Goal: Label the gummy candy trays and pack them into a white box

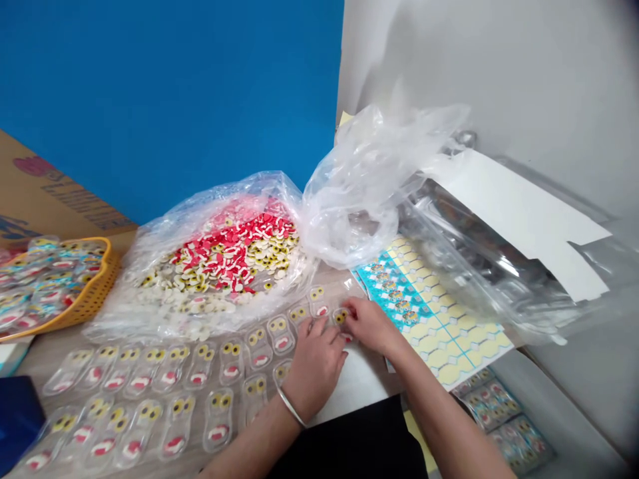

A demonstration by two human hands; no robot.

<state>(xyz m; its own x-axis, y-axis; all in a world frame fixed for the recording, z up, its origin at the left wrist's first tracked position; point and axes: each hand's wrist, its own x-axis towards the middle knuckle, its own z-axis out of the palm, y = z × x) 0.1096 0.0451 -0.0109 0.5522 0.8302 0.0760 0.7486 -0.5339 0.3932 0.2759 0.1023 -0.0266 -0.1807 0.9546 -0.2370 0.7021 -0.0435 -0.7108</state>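
Left hand point(314, 366) half-curled on clear plastic blisters point(258, 349), right hand point(367, 326) pinching a blister point(341, 320).

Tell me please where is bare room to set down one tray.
Bare white card lies below the right hand, beside the left hand. A narrow wood strip shows between the yellow basket and the clear blister trays. Crowded: the bag of eye and mouth pieces and printed card sheets.

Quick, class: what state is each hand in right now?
Left hand: open, fingertips resting on a clear plastic blister shell.
Right hand: closed in a pinch, apparently holding a small yellow eye piece.
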